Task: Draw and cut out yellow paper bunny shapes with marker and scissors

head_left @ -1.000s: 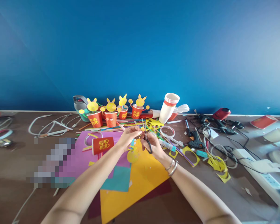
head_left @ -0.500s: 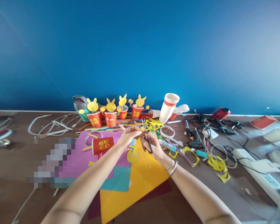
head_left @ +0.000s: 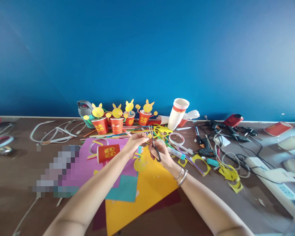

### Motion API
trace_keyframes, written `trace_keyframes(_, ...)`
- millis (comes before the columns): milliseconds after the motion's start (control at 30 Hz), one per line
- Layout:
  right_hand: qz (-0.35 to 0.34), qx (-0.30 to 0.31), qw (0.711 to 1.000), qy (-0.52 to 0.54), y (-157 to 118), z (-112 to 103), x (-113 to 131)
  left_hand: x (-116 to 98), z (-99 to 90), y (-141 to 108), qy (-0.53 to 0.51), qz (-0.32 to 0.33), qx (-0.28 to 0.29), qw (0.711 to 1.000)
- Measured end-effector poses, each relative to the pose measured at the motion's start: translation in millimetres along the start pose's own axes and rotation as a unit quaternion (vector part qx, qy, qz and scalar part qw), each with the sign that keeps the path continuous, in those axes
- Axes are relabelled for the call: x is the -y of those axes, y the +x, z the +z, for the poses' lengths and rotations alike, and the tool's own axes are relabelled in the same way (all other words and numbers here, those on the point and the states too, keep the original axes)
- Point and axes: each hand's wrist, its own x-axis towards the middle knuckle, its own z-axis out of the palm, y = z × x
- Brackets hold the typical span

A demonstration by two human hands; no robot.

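Between the fingertips of my left hand [head_left: 135, 144] is a small yellow paper circle [head_left: 149, 135]. My right hand [head_left: 161, 151] grips a pair of scissors [head_left: 155, 148] with dark handles, the blades pointing up right beside the circle. A yellow paper head shape [head_left: 139, 164] lies below my hands, on the orange-yellow paper sheet [head_left: 147, 190]. Left of my left hand, a red paper cup [head_left: 108, 153] rests on its side with yellow strips near it, on the purple paper [head_left: 76, 167]. A teal sheet [head_left: 124, 188] partly overlaps there.
Several red cups with yellow paper figures [head_left: 98, 126] stand along the wall. A stack of white cups [head_left: 177, 114] leans behind my right hand. Rightward lie a tape roll [head_left: 176, 139], yellow paper scraps [head_left: 201, 165], a glue gun [head_left: 206, 148], tangled cables and a power strip [head_left: 272, 183].
The scissor blades have shifted very slightly and look closer together beside the yellow circle. Both hands stay in nearly the same place.
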Motion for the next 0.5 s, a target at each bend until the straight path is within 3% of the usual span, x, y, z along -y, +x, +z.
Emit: trace_keyframes(500, 0.006, 0.009, 1.0, -0.005, -0.4, -0.8, 1.0, -2.5, -1.8, 0.7, -0.018, -0.002, 0.0, 1.0)
